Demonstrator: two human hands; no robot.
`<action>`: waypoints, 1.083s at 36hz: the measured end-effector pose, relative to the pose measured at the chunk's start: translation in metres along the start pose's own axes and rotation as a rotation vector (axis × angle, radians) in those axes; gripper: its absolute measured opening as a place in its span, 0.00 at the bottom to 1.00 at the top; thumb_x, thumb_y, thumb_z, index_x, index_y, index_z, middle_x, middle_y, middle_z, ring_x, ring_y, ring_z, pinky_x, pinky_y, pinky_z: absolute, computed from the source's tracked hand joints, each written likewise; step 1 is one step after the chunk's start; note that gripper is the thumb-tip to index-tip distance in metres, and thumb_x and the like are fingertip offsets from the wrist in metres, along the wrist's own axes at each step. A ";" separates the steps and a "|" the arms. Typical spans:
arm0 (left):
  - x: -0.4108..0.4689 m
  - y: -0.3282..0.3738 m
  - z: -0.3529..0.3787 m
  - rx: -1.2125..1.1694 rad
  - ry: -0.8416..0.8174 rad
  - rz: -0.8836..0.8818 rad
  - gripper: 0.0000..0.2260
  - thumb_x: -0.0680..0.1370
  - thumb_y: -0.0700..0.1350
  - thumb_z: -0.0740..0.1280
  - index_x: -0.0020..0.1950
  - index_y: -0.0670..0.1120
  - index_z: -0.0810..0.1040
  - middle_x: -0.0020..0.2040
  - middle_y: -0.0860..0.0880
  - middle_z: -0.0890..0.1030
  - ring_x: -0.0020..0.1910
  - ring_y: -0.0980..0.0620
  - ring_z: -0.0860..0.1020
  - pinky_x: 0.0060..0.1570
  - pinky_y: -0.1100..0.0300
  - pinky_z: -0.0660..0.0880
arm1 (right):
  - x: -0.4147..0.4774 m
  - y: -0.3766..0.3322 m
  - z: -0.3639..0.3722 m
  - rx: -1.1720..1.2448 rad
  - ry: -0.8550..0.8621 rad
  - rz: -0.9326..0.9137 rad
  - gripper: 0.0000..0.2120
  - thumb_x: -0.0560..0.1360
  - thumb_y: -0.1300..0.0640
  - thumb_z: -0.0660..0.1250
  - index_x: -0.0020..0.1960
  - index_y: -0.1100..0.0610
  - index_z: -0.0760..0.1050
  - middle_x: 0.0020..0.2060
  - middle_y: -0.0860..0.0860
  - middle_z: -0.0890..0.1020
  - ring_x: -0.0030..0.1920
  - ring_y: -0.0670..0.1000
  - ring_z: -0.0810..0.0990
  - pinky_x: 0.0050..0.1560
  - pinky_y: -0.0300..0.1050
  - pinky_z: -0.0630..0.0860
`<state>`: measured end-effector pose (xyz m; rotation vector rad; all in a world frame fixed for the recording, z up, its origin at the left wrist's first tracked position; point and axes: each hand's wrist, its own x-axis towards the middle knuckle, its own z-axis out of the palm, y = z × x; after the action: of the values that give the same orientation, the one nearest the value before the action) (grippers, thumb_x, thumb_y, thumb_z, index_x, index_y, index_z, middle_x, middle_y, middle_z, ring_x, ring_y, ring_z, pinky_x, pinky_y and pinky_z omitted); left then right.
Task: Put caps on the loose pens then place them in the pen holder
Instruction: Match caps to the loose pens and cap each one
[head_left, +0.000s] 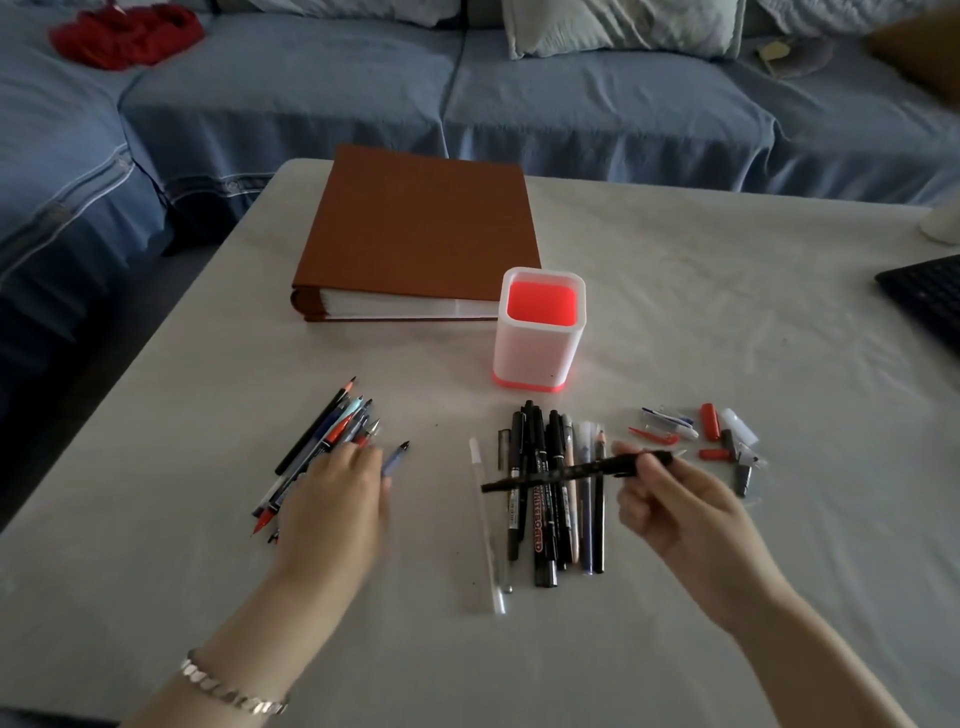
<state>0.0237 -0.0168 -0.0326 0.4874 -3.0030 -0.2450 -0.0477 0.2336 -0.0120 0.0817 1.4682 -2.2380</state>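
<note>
Head view: my right hand (670, 499) pinches a black pen (576, 472) lying crosswise; the pen holder (537, 332) stands beyond it. My left hand (337, 488) rests flat on the loose pens (322, 441).

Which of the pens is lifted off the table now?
The black pen in the right hand. It crosses above the middle pile; all others lie flat on the table.

One pen holder (540, 332), one binder (415, 234), two hands.

Open tablecloth (415, 623) between pen piles (550, 493)
</note>
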 end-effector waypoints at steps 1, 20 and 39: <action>-0.001 -0.004 0.005 0.034 -0.039 -0.015 0.11 0.61 0.36 0.76 0.39 0.40 0.78 0.33 0.42 0.79 0.29 0.40 0.78 0.24 0.57 0.73 | 0.001 -0.004 -0.007 -0.018 -0.013 -0.010 0.31 0.46 0.42 0.81 0.43 0.58 0.83 0.26 0.48 0.73 0.26 0.43 0.71 0.31 0.33 0.74; -0.010 0.038 -0.009 -0.419 -0.018 0.044 0.08 0.75 0.38 0.63 0.53 0.42 0.77 0.47 0.46 0.77 0.40 0.45 0.77 0.39 0.56 0.72 | 0.052 0.007 -0.026 -1.171 0.234 -0.103 0.13 0.75 0.54 0.63 0.57 0.60 0.74 0.33 0.51 0.78 0.30 0.49 0.77 0.41 0.44 0.74; -0.018 0.062 -0.017 -0.615 -0.069 0.159 0.13 0.71 0.53 0.60 0.50 0.54 0.79 0.42 0.58 0.80 0.42 0.58 0.77 0.40 0.60 0.76 | 0.080 -0.038 -0.115 -1.558 0.611 0.011 0.12 0.76 0.54 0.61 0.53 0.59 0.78 0.55 0.60 0.76 0.54 0.63 0.75 0.47 0.49 0.69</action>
<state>0.0239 0.0448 -0.0063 0.1762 -2.7875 -1.1325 -0.1573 0.3199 -0.0526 0.2585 3.0196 -0.5134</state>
